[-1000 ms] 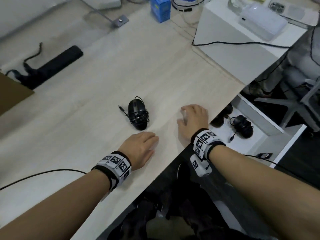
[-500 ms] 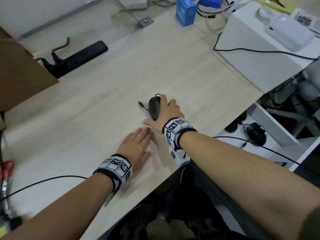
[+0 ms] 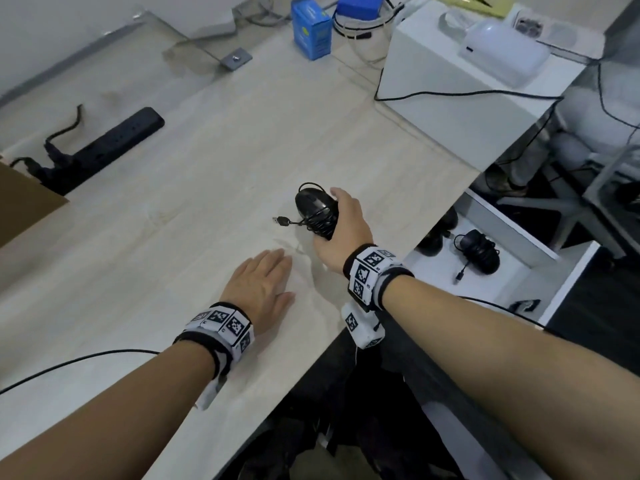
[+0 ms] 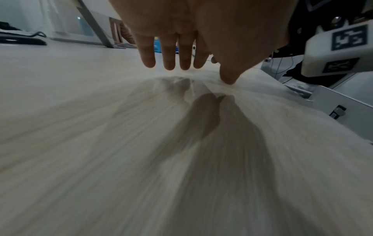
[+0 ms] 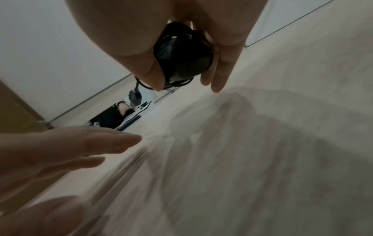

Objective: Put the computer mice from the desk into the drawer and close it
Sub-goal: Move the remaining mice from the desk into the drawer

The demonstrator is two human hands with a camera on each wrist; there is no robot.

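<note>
From the head view, the right hand (image 3: 341, 233) grasps a black wired mouse (image 3: 317, 213), its cable wound round the body and the USB plug (image 3: 281, 221) sticking out on the side away from the drawer. The mouse sits just above the tabletop (image 3: 194, 174), near the edge that borders the open white drawer (image 3: 519, 282). In the drawer lies another black mouse (image 3: 479, 249), and a further dark one (image 3: 437, 233) shows partly under the tabletop edge. The left hand (image 3: 259, 289) lies flat on the tabletop, nearer the person than the held mouse, fingers straight, holding nothing. A black power strip (image 3: 104, 147) and a blue box (image 3: 311, 31) stand far from the mouse.

The left wrist view alone shows the underside of the left hand (image 4: 181, 32): fingers (image 4: 168, 57) extended together, thumb tip touching the tabletop (image 4: 80, 127); the mouse is out of this view.

The right wrist view alone shows the grip from below: thumb and fingers (image 5: 220, 75) pinch the mouse (image 5: 183, 52) by its sides, the plug (image 5: 134, 97) dangling, clear of the tabletop (image 5: 262, 143). The left hand's fingers (image 5: 90, 140) appear beside it.
</note>
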